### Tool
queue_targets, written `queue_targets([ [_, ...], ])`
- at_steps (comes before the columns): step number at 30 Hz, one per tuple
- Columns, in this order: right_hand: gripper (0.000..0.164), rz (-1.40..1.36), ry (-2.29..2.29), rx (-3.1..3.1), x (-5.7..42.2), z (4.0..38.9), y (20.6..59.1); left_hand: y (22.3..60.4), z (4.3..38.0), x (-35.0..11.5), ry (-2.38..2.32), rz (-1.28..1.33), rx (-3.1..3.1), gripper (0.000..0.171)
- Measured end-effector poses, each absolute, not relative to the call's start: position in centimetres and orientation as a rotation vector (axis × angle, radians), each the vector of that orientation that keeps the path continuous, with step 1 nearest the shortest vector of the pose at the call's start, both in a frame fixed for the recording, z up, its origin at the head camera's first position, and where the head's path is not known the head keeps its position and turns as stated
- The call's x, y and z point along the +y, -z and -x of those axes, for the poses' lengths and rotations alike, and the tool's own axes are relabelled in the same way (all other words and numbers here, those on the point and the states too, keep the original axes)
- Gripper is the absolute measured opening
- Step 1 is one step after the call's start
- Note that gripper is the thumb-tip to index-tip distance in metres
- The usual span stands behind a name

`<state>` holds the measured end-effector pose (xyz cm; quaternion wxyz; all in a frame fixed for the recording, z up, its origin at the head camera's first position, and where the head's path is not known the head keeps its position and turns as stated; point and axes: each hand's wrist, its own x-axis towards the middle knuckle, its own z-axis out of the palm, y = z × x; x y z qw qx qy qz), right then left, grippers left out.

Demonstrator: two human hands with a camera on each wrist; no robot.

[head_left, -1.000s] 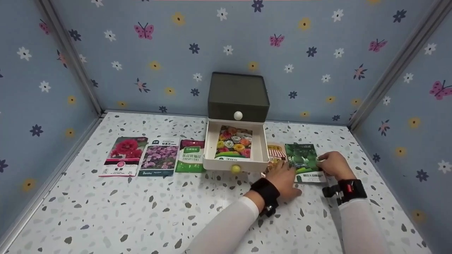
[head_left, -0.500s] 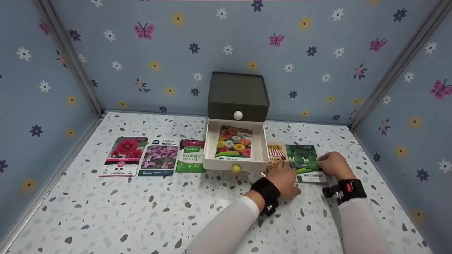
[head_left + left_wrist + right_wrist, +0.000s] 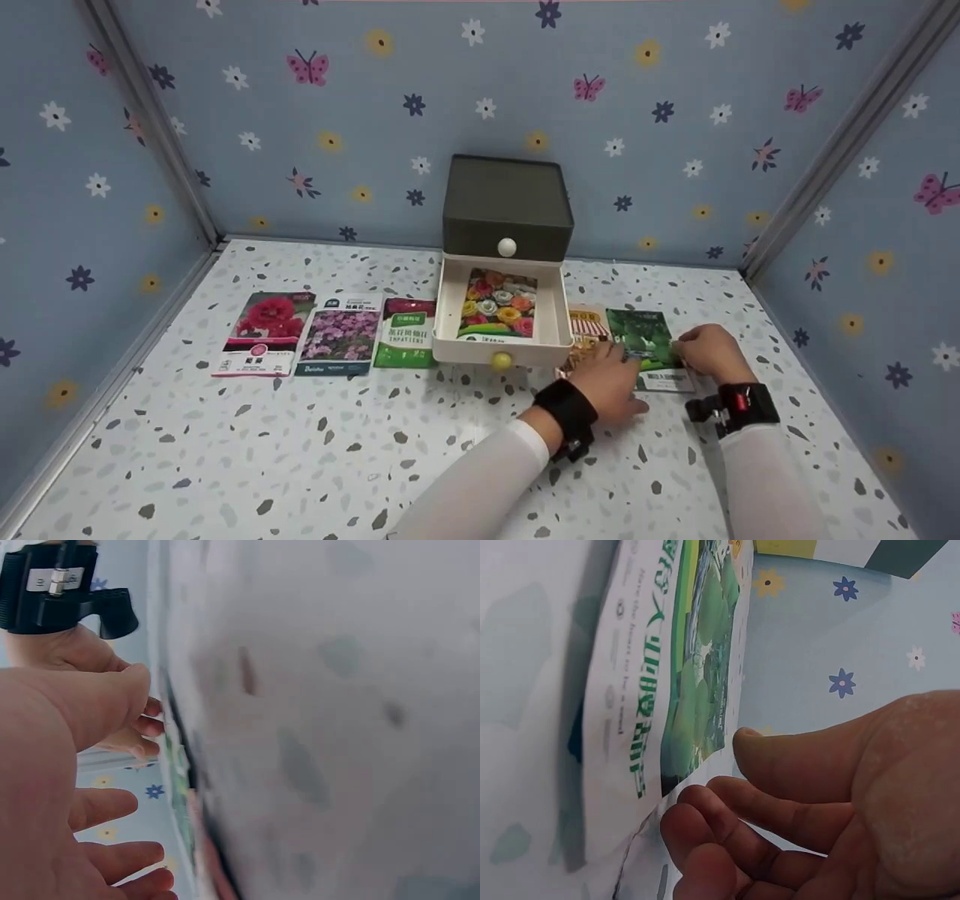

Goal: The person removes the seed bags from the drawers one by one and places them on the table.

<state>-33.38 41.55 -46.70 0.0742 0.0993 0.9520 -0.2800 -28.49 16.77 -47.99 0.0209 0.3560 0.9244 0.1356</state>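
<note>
In the head view my left hand [image 3: 611, 386] reaches across with fingers spread over the lower part of an orange seed packet [image 3: 589, 324] and the left edge of a green seed packet [image 3: 643, 330]. My right hand [image 3: 712, 354] sits at the green packet's right edge. The right wrist view shows this right hand [image 3: 802, 802] loosely curled, fingertips at the edge of the green packet [image 3: 697, 682], thumb apart from the fingers. Seen from the left wrist, the left thumb [image 3: 112, 701] stands away from the other fingers, and nothing is between them.
A small dark-topped chest [image 3: 506, 191] stands against the wall, its cream lower drawer [image 3: 465, 351] pulled out with a rose-pictured packet [image 3: 499, 304] inside. Left of it lie a red flower packet [image 3: 266, 330], a purple one [image 3: 339, 334] and a green-and-maroon one [image 3: 405, 337].
My left hand has moved slightly to the right, its fingers now overlapping more of the green packet. That packet has shifted a little towards me. The right hand stays nearly in place.
</note>
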Motion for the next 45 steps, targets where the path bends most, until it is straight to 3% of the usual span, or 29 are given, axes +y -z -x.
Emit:
queue_targets([
  [15, 0.056, -0.275, 0.867, 2.888, 40.3, 32.8, 45.2, 44.9, 28.1, 15.5, -0.705, -1.286, 2.810, 0.067],
  [25, 0.056, -0.171, 0.885, 2.968, 37.5, 32.4, 43.6, 41.8, 26.5, 11.1, -0.964, -1.429, 2.801, 0.069],
  [45, 0.052, 0.049, 1.046, 3.006, 31.9, 29.4, 40.8, 41.1, 29.5, 0.8, -1.345, -0.950, 2.927, 0.065],
])
